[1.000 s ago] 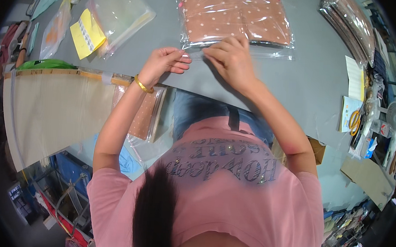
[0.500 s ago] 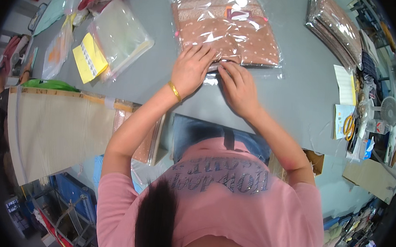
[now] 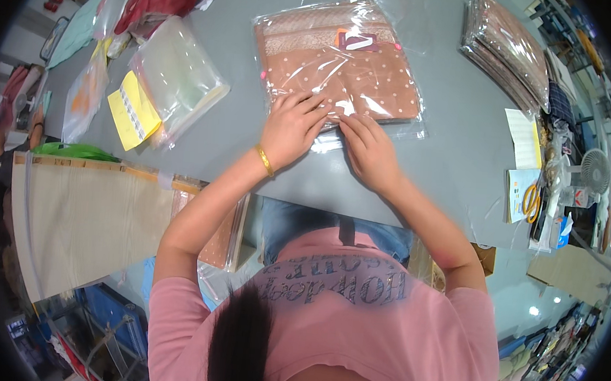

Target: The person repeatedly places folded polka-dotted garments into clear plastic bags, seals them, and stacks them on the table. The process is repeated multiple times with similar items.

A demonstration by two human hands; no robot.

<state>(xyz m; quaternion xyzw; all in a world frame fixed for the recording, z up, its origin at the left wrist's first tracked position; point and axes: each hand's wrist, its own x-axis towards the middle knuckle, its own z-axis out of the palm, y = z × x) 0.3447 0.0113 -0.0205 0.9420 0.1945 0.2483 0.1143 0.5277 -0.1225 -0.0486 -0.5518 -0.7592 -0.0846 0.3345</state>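
A brown, white-dotted folded fabric item in a clear plastic bag [image 3: 301, 68] lies flat on the grey table, with a purple-and-orange label near its far side. On its near edge rest the fingers of my left hand [image 3: 290, 131], stretched over the plastic. My right hand [image 3: 372, 153] touches the same edge just to the right, fingers extended and lying on the bag's folded border. The two hands almost meet at the middle of that edge. Neither thumb shows clearly, and the underside of the bag is hidden.
More bagged brown fabric is stacked [image 3: 510, 49] at the far right. Clear empty bags [image 3: 182, 76] and a yellow paper [image 3: 132, 111] lie left, near red fabric [image 3: 164, 2]. Orange-handled scissors [image 3: 531, 202] and a small fan [image 3: 596, 170] stand along the right side. Another person is at far left.
The whole table appears slightly lower and more to the left in the picture. My fingers have flattened onto the bag's near edge, and the right hand has shifted slightly along it.
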